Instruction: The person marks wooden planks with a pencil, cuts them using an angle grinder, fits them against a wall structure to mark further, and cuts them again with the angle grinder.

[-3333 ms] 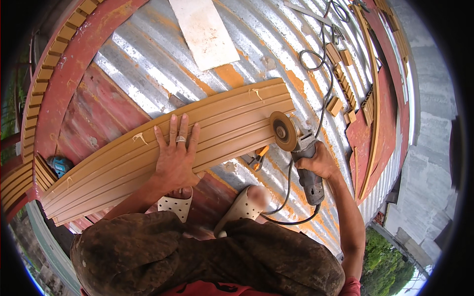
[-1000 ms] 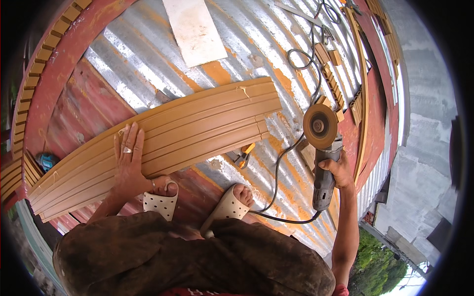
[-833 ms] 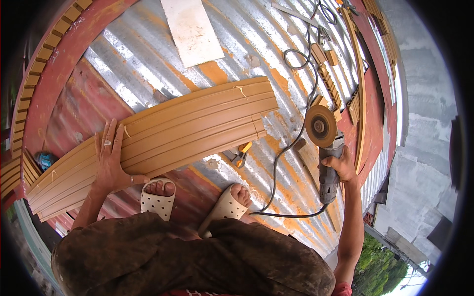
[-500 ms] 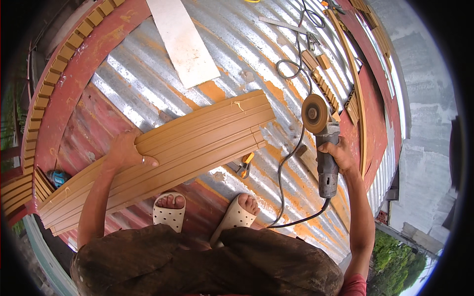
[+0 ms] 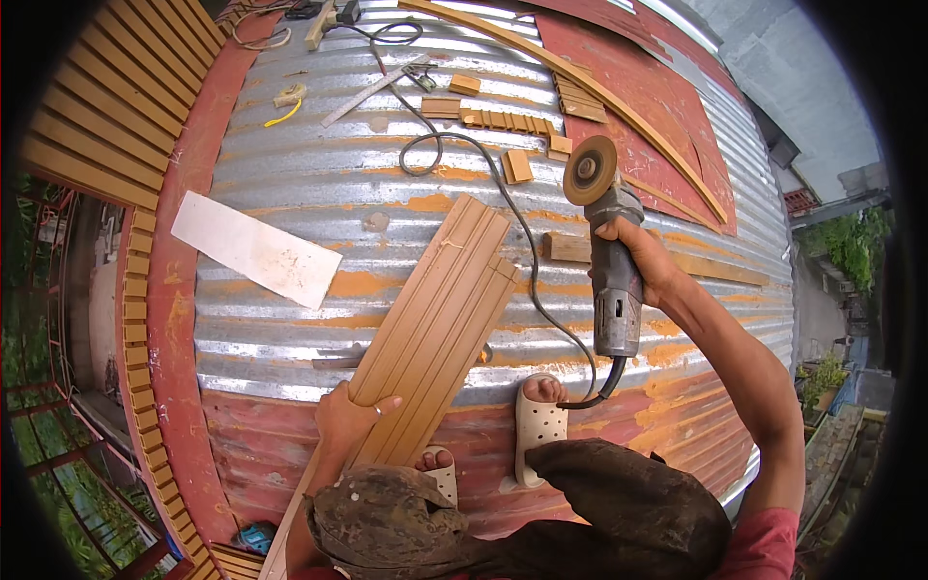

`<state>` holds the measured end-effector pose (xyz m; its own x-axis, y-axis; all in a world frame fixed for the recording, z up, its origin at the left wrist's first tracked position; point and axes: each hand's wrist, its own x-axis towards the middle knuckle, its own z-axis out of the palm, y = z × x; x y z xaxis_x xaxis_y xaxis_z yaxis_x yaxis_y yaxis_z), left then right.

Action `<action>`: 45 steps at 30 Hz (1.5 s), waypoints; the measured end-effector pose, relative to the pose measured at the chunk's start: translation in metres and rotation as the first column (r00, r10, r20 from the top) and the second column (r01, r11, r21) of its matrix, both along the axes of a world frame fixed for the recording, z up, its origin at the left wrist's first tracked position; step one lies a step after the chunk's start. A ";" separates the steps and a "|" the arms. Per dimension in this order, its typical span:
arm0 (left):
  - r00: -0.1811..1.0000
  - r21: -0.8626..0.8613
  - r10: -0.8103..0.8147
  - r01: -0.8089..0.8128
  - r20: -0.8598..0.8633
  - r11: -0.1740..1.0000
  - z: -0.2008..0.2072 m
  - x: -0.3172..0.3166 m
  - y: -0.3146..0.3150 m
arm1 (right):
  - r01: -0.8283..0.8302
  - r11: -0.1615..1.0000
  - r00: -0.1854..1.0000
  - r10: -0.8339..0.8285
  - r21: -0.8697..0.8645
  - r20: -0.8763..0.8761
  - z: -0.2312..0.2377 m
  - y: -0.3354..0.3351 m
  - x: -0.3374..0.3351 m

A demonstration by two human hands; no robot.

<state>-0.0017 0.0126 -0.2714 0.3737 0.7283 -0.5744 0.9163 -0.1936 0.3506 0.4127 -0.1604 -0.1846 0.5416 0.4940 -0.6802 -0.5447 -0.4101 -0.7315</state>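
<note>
My left hand (image 5: 353,416) grips the edge of a long brown grooved panel (image 5: 430,329), its thumb lying on the top face. The panel slants from my lap up toward the middle of the view, and its far end has a stepped notch at the right corner. My right hand (image 5: 640,259) is wrapped round the body of an angle grinder (image 5: 616,309), held upright to the right of the panel and apart from it. The grinder's worn brown disc (image 5: 590,170) faces up at the top. Whether the disc spins cannot be told.
A black cord (image 5: 535,280) runs from the grinder across the corrugated metal sheets (image 5: 290,338). A white board (image 5: 256,249) lies at left. Brown offcuts (image 5: 507,122), a metal square (image 5: 372,92) and a long brown strip (image 5: 590,87) lie farther off. Slatted railing (image 5: 140,338) borders the left edge.
My view has turned to the right. The panel has swung from a shallow slant to a steeper one, and my feet have shifted. Both hands keep their holds.
</note>
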 end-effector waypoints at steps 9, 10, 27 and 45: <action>0.993 -0.056 -0.030 0.037 0.114 0.998 -0.038 -0.012 -0.001 | 0.435 0.873 0.899 -0.411 0.218 -0.148 -0.060 0.001 -0.066; 0.959 -0.251 -0.013 0.087 0.283 0.964 -0.042 -0.019 0.009 | 0.468 0.858 0.883 -0.442 0.210 -0.161 -0.065 0.000 -0.081; 0.888 -0.307 0.020 0.137 0.459 0.942 -0.049 -0.045 0.007 | 0.507 0.862 0.860 -0.507 0.017 0.063 -0.111 0.027 -0.169; 0.887 -0.235 0.013 0.109 0.462 0.966 -0.035 -0.041 0.005 | 0.487 0.873 0.870 -0.482 -0.027 0.110 -0.125 0.038 -0.153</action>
